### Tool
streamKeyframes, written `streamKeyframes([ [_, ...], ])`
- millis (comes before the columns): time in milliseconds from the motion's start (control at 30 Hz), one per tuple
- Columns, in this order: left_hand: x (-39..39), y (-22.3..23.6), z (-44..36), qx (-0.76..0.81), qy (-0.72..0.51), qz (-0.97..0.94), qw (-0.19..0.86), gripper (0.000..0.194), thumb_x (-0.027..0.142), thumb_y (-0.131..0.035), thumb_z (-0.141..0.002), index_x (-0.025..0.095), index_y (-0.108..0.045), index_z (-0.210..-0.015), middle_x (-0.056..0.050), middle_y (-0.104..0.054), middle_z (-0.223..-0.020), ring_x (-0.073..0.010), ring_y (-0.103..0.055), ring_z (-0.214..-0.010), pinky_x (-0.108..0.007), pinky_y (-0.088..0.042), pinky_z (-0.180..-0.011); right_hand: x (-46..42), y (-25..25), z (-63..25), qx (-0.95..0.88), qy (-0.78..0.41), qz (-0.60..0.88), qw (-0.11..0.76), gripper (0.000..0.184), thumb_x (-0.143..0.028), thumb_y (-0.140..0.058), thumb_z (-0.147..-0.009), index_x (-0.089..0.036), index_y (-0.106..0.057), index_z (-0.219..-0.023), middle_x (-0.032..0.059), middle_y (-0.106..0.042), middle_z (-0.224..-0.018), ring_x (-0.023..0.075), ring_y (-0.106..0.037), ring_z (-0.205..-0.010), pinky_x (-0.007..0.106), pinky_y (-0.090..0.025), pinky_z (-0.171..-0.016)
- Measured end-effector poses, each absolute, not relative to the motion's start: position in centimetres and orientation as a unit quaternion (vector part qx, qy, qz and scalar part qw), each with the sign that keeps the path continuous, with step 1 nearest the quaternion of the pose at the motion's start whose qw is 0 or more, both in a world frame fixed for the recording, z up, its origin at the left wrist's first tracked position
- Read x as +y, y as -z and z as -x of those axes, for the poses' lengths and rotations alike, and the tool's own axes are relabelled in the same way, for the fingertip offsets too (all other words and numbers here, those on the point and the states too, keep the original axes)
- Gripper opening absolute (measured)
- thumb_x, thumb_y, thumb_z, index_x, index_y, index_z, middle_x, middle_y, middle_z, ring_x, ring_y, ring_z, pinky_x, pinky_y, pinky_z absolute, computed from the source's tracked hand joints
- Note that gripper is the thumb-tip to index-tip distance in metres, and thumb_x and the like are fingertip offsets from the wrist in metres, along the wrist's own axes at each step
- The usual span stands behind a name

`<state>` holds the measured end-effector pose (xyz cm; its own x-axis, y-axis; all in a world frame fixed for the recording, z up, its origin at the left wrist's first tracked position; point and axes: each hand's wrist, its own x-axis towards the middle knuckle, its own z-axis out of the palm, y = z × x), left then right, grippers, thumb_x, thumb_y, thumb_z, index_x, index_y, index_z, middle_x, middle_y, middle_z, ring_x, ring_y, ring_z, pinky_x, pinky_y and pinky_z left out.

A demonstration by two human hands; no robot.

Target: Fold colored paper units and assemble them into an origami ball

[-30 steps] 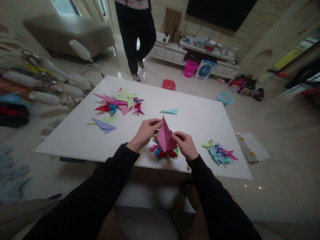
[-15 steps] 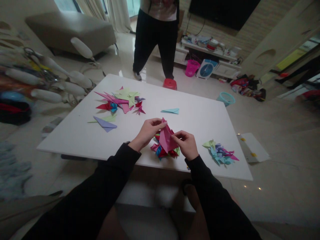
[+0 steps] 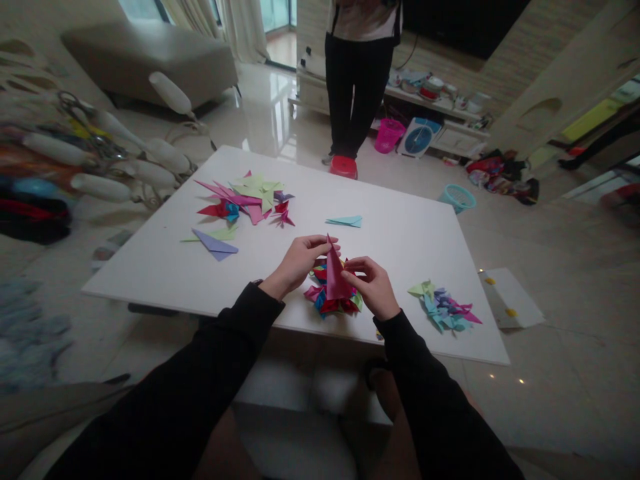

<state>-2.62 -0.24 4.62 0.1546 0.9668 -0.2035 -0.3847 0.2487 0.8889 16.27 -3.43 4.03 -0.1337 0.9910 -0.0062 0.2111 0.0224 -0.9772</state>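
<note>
Between my two hands, a pink folded origami paper (image 3: 337, 277) is held up with its narrow tip pointing away from me. My left hand (image 3: 301, 261) pinches it near the tip. The fingers of my right hand (image 3: 373, 285) are closed on its right edge. Directly under it, partly hidden, lies a pile of colourful folded papers (image 3: 320, 301) in red, blue, pink and green. A light blue folded paper (image 3: 345, 221) rests just beyond my hands.
The white table (image 3: 400, 247) also bears a heap of origami pieces (image 3: 255, 195) at far left, a purple folded paper (image 3: 216, 245) and another origami pile (image 3: 445, 310) at right. Past the far edge are a red stool (image 3: 343, 167), a standing person (image 3: 357, 87) and a blue basket (image 3: 458, 198).
The pink paper has gone from a broad kite shape to a narrower one, folded along its length between my hands. The person across the table has walked to the right.
</note>
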Motion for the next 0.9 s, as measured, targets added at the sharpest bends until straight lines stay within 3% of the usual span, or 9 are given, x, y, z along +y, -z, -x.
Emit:
streamKeyframes([
  [200,-0.27,-4.79,2.65,0.417,-0.503,-0.348,0.672,0.030,0.030,-0.081,-0.072,0.013,-0.077,-0.096,-0.012,-0.076,-0.095,-0.0210,-0.071,-0.088,-0.032,-0.054,-0.079,-3.48,-3.93,-15.82,-0.573,-0.511,0.497,0.403,0.047,-0.059,-0.078,-0.077,-0.020,-0.065,-0.099,0.0076,-0.071,-0.103,0.0200,-0.067,-0.088,0.034,-0.055,-0.080],
  [500,-0.27,-5.02,2.48,0.419,-0.510,-0.345,0.667,0.024,0.029,-0.079,-0.070,0.013,-0.076,-0.088,-0.011,-0.074,-0.091,-0.0213,-0.068,-0.090,-0.035,-0.055,-0.083,-3.58,-3.93,-15.84,-0.565,-0.538,0.498,0.378,0.044,-0.050,-0.081,-0.070,-0.020,-0.064,-0.097,-0.0013,-0.065,-0.071,0.0138,-0.056,-0.059,0.028,-0.047,-0.058],
  [700,-0.33,-5.32,2.60,0.426,-0.510,-0.347,0.662,0.027,0.036,-0.074,-0.073,0.012,-0.077,-0.087,-0.010,-0.072,-0.091,-0.0190,-0.066,-0.083,-0.033,-0.055,-0.077,-3.55,-4.03,-15.92,-0.570,-0.511,0.516,0.384,0.037,-0.047,-0.080,-0.070,-0.019,-0.066,-0.091,-0.0027,-0.062,-0.067,0.0124,-0.053,-0.055,0.027,-0.043,-0.054],
  [900,-0.37,-4.90,2.64,0.428,-0.515,-0.385,0.635,0.028,0.032,-0.085,-0.064,0.012,-0.077,-0.082,-0.009,-0.072,-0.095,-0.0159,-0.063,-0.080,-0.034,-0.054,-0.080,-3.66,-4.17,-15.94,-0.570,-0.510,0.514,0.387,0.036,-0.047,-0.079,-0.071,-0.019,-0.065,-0.090,-0.0026,-0.061,-0.066,0.0129,-0.053,-0.056,0.027,-0.043,-0.055],
])
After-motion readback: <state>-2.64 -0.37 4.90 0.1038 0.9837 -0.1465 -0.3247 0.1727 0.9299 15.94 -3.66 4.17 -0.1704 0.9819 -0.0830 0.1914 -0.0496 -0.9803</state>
